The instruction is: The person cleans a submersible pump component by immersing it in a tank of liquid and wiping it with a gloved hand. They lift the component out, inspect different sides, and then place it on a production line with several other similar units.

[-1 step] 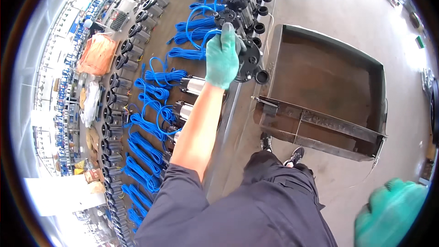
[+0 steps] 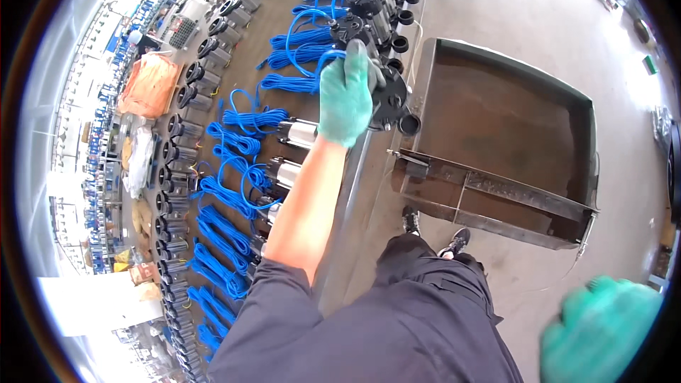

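Note:
In a green glove, my left hand (image 2: 346, 96) is closed on the black top of a submersible pump (image 2: 390, 99) at the bench edge. The pump is tilted, with its round black outlet (image 2: 409, 125) toward the metal tank; my hand hides part of it. A blue cable (image 2: 328, 58) arches up beside the glove. My right hand (image 2: 599, 330), also gloved in green, hangs at the lower right away from everything. It is blurred, and its fingers cannot be made out.
Coiled blue cables (image 2: 230, 223) and silver pump bodies (image 2: 301, 132) line the bench. More pumps (image 2: 365, 1) stand in a row beyond my left hand. A shallow metal tank (image 2: 511, 120) holds brownish liquid. Black-rimmed motor housings (image 2: 186, 128) form another row at left.
The pump under my left hand has shifted slightly to the right, its outlet now a little nearer the tank. My right hand has moved slightly left.

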`<state>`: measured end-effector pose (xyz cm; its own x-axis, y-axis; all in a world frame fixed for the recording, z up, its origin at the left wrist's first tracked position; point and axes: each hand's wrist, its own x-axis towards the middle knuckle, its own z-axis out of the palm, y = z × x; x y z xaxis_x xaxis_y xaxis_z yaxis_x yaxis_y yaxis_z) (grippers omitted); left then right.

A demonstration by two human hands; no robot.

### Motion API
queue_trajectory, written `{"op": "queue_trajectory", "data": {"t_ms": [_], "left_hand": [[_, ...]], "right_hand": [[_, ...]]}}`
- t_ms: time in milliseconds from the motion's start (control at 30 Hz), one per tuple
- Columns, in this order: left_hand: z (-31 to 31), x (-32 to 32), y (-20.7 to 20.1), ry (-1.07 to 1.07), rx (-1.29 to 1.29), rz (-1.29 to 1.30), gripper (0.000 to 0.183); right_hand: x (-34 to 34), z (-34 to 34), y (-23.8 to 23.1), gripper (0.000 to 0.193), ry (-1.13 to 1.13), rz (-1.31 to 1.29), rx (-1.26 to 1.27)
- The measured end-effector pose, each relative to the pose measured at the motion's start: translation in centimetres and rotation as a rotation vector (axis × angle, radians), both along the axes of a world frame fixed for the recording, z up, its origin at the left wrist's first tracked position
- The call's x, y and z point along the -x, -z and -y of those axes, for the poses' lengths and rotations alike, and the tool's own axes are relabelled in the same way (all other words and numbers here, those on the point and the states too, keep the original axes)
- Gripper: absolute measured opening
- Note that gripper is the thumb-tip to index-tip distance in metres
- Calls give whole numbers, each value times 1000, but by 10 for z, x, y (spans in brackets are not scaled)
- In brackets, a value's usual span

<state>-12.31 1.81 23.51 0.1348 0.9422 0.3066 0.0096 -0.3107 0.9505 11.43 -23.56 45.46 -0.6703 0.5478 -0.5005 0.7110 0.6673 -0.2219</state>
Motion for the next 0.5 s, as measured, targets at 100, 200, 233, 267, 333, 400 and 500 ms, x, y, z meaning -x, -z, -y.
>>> {"op": "queue_trajectory", "data": {"t_ms": [100, 200, 233, 267, 333, 400, 500], "left_hand": [[41, -40, -12, 120, 59, 55, 67], [89, -15, -11, 22, 137, 166, 67], [98, -26, -8, 88, 194, 250, 66], [106, -42, -8, 167, 207, 302, 64], [125, -64, -13, 263, 277, 382, 61], [141, -68, -2, 259, 335, 446, 61], [151, -64, 19, 193, 494, 541, 59]], "right_hand": [[-8, 1, 18, 13, 185, 30, 27], [-23, -38, 143, 30, 503, -159, -11], [-33, -27, 180, 50, 737, -308, -144], [-42, -19, 202, 74, 1033, -291, 38], [-47, 4, 254, 81, 1268, -575, 161], [-41, 18, 276, 81, 1414, -702, 324], [-57, 49, 310, 83, 1499, -807, 360]]}}
